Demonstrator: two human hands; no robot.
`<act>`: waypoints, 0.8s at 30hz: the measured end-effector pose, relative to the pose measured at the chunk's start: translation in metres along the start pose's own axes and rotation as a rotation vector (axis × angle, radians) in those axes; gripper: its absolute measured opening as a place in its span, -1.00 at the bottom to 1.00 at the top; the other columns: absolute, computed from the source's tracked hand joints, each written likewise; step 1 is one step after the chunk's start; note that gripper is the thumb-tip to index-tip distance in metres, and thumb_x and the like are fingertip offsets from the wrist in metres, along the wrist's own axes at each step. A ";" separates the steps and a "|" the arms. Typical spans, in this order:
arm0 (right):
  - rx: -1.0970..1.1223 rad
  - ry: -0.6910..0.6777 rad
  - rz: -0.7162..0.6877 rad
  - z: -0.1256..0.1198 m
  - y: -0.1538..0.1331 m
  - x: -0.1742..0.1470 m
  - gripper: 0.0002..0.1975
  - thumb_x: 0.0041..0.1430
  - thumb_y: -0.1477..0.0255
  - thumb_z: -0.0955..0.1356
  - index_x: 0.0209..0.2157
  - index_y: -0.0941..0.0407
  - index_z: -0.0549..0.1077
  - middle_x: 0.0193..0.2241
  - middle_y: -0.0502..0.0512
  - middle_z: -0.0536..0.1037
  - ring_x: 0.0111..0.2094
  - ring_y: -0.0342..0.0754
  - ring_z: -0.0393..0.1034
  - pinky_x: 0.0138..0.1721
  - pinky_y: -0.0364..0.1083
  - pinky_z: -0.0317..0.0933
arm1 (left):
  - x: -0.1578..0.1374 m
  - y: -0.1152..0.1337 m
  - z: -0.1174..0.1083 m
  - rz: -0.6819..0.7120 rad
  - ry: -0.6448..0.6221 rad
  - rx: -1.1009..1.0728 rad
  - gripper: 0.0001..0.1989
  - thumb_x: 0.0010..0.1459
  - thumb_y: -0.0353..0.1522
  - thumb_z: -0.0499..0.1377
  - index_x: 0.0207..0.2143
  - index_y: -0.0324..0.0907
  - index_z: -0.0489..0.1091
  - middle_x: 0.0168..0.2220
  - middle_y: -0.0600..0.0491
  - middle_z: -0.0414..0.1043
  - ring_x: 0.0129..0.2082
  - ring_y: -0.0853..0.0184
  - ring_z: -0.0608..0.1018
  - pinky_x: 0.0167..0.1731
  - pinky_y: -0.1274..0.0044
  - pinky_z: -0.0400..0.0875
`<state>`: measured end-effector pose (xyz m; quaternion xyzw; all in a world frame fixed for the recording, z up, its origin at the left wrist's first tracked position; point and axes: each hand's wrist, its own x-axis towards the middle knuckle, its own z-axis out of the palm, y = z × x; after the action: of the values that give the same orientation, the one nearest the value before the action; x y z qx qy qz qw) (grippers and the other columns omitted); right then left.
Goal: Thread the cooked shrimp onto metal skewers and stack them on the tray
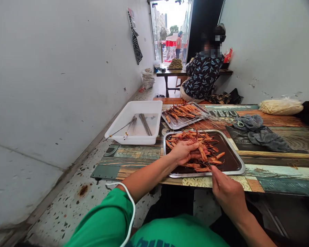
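My left hand [184,151] is over a metal tray [233,156], its fingers closed around a long, orange-brown food piece [202,153]. My right hand [228,187] is at the tray's front edge, pinching a thin metal skewer [209,164] that points toward that piece. Whether the tip has gone in is hard to make out. Several similar wet pieces [217,162] lie in the tray, in dark brown liquid. Behind it, a second tray [173,126] bears a pile of loaded skewers [182,110], their metal shafts reaching out to the right.
To the left stands a white plastic tub [141,140] with bare skewers [145,124] in it. Grey cloths [267,139] lie on the patterned table [288,169] at right, near a bag of pale sticks [282,105]. A person [203,75] sits at another table ahead.
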<state>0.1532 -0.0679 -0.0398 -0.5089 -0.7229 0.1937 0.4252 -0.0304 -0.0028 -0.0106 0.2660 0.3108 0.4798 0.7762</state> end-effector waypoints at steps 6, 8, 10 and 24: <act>0.646 -0.249 0.394 0.001 -0.006 0.007 -0.74 0.10 0.25 0.32 -0.32 0.16 0.48 -0.76 -0.18 0.17 -0.83 -0.28 0.01 -0.82 -0.26 0.02 | -0.003 0.008 0.004 -0.033 0.037 -0.026 -0.84 0.17 -0.55 0.00 -0.40 -0.36 0.36 -0.42 -0.15 0.53 -0.37 0.23 0.60 -0.13 0.27 0.42; 0.740 -0.359 0.455 0.002 -0.007 0.008 -0.66 0.15 0.18 0.25 -0.31 0.16 0.45 -0.75 -0.26 -0.03 -0.86 -0.32 -0.28 -0.90 -0.27 -0.17 | -0.003 0.009 0.004 -0.048 0.029 -0.025 -0.82 0.17 -0.55 -0.01 -0.41 -0.35 0.36 -0.41 -0.15 0.53 -0.37 0.24 0.60 -0.15 0.29 0.43; 0.727 -0.378 0.459 0.003 -0.006 0.007 -0.64 0.16 0.16 0.22 -0.31 0.16 0.45 -0.74 -0.27 -0.07 -0.86 -0.32 -0.34 -0.92 -0.26 -0.21 | -0.003 0.009 0.004 -0.059 0.027 -0.014 -0.81 0.18 -0.56 -0.02 -0.40 -0.36 0.37 -0.41 -0.15 0.53 -0.37 0.24 0.60 -0.17 0.32 0.44; 0.549 -0.218 0.399 0.016 -0.005 0.006 -0.72 0.11 0.26 0.29 -0.28 0.17 0.49 -0.73 -0.12 0.22 -0.77 -0.23 0.09 -0.77 -0.23 0.05 | -0.002 0.007 0.002 -0.016 0.058 -0.012 -0.84 0.16 -0.54 0.02 -0.42 -0.36 0.37 -0.41 -0.17 0.53 -0.37 0.21 0.60 -0.17 0.29 0.43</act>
<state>0.1362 -0.0620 -0.0424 -0.4832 -0.5715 0.5133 0.4201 -0.0339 -0.0024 -0.0042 0.2450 0.3325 0.4830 0.7721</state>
